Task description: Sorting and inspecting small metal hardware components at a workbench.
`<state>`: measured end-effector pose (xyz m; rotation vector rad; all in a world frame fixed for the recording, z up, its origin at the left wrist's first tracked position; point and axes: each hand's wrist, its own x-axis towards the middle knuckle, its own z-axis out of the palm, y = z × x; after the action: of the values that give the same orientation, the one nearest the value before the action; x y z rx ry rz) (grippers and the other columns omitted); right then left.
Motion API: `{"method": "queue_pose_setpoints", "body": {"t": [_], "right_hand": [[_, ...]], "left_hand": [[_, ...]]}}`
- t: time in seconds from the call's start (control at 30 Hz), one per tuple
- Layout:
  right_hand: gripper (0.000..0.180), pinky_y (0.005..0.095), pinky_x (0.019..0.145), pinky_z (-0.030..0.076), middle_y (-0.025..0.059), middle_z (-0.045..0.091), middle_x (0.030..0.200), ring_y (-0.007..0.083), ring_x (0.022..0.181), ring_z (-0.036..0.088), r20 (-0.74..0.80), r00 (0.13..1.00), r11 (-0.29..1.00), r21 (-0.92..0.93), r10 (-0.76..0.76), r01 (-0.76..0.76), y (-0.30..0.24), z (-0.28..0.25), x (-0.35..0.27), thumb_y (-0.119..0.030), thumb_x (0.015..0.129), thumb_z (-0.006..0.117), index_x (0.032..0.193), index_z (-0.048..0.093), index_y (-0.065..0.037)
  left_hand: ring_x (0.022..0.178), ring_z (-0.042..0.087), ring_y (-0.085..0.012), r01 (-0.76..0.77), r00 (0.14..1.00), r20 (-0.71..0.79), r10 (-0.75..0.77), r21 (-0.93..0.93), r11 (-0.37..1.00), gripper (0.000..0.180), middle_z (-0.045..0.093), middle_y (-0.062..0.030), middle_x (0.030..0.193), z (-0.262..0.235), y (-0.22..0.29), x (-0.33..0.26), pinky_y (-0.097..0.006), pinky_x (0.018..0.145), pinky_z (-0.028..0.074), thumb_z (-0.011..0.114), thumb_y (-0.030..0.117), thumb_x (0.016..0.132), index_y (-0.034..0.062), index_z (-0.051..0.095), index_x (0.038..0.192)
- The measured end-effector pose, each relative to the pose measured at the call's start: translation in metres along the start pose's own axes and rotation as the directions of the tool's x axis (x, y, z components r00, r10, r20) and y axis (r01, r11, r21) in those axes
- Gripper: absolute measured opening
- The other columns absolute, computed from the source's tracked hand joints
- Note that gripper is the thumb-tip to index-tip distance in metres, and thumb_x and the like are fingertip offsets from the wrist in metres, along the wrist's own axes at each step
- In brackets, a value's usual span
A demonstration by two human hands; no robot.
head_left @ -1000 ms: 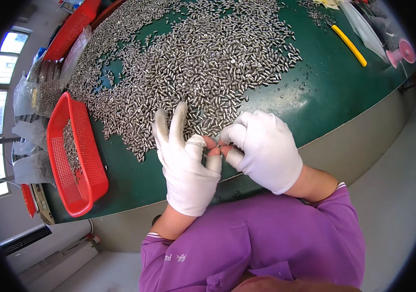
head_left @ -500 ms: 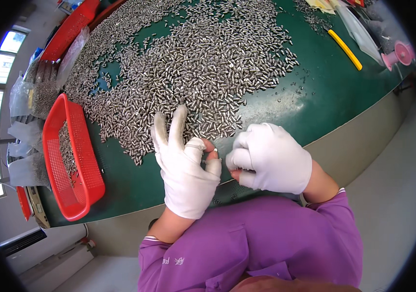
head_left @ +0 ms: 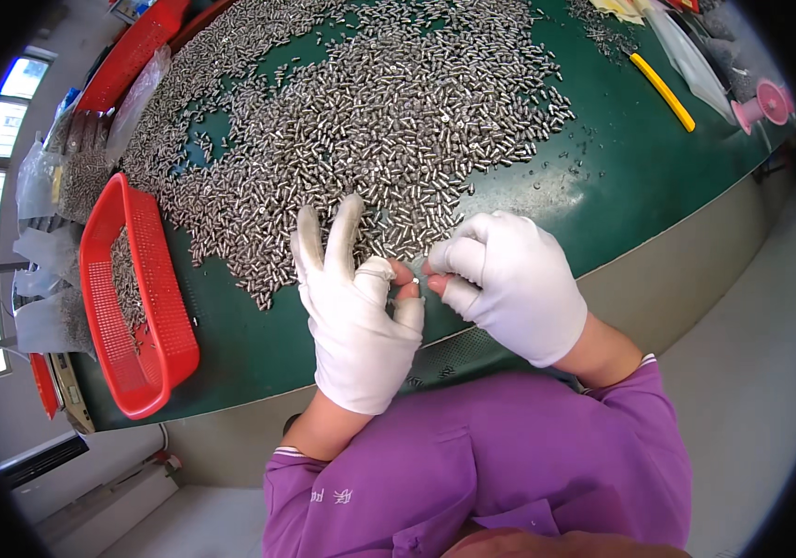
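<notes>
My left hand (head_left: pixel 356 321), in a white glove with bare thumb and index tips, pinches a small metal piece (head_left: pixel 415 281), of which just a bright end shows. Its other fingers stretch out over the near edge of a wide pile of small silvery metal pins (head_left: pixel 370 139). Close beside it on the right is my right hand (head_left: pixel 514 288), gloved the same way. The bare thumb and index tips of that hand are pinched together near the metal piece; whatever lies between them is too small to make out.
A red plastic basket (head_left: pixel 184 344) holding some pins stands left on the green table (head_left: pixel 621 205). Plastic bags (head_left: pixel 49 251) line the left edge. A yellow-handled tool (head_left: pixel 663 91) and a pink spool-like object (head_left: pixel 762 104) lie at the far right.
My right hand has turned and moved left and up, bringing its fingertips close to the metal piece. My left hand keeps its pinch and has hardly moved.
</notes>
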<state>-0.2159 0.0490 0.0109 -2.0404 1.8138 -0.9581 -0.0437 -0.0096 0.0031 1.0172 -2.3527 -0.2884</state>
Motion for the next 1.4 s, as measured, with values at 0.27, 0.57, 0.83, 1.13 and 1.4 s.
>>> {"method": "queue_pose_setpoints", "body": {"t": [0.27,0.57,0.83,1.13,1.4], "right_hand": [[0.011,0.0402,0.068,0.052,0.004,0.059,0.081,0.0258,0.078,0.062,0.012,1.0,0.997,-0.073,-0.027,0.028,-0.002,0.006,0.002,-0.025,0.084,0.07,0.083,0.064,-0.015],[0.012,0.0398,0.06,0.051,0.0027,0.056,0.078,0.0249,0.073,0.06,-0.074,0.991,0.982,-0.158,-0.112,0.099,-0.003,0.01,-0.001,-0.023,0.083,0.069,0.08,0.061,-0.015],[0.018,0.0394,0.062,0.05,0.0,0.064,0.084,0.0258,0.073,0.061,-0.057,0.987,0.977,-0.161,-0.148,0.137,-0.003,0.006,-0.004,-0.013,0.073,0.078,0.088,0.068,-0.017],[0.012,0.0426,0.071,0.051,0.0066,0.061,0.085,0.0306,0.08,0.061,-0.136,0.989,0.998,0.036,0.055,-0.051,-0.001,0.0,-0.004,-0.019,0.08,0.075,0.085,0.066,-0.013],[0.009,0.0406,0.068,0.052,0.0036,0.061,0.084,0.0282,0.078,0.062,-0.104,0.994,0.999,0.036,-0.03,0.034,0.006,0.0,-0.005,-0.019,0.081,0.073,0.088,0.068,-0.016]], "left_hand": [[0.137,0.036,-0.0552,-0.002,1.0,-0.004,0.002,0.03,1.0,0.018,0.051,-0.0185,0.144,0.0,0.002,-0.001,-0.068,0.113,0.029,0.076,0.007,0.07,0.0075,0.062,0.082],[0.135,0.037,-0.0546,0.002,1.0,-0.018,-0.001,0.015,1.0,0.016,0.052,-0.018,0.142,0.001,0.002,-0.001,-0.068,0.113,0.03,0.075,0.006,0.07,0.0074,0.063,0.08],[0.138,0.036,-0.0537,0.002,1.0,-0.003,-0.001,0.038,0.999,0.015,0.051,-0.0182,0.144,-0.001,0.003,0.0,-0.068,0.113,0.029,0.075,0.006,0.071,0.0071,0.063,0.081],[0.137,0.037,-0.0547,-0.004,1.0,-0.019,0.004,0.017,1.0,0.017,0.052,-0.0195,0.142,0.001,0.002,-0.001,-0.068,0.113,0.03,0.075,0.005,0.071,0.0074,0.062,0.081],[0.137,0.037,-0.0555,-0.008,1.0,-0.006,0.008,0.034,0.999,0.017,0.051,-0.0205,0.142,0.0,0.001,-0.001,-0.067,0.113,0.031,0.076,0.006,0.071,0.007,0.062,0.081]]}}
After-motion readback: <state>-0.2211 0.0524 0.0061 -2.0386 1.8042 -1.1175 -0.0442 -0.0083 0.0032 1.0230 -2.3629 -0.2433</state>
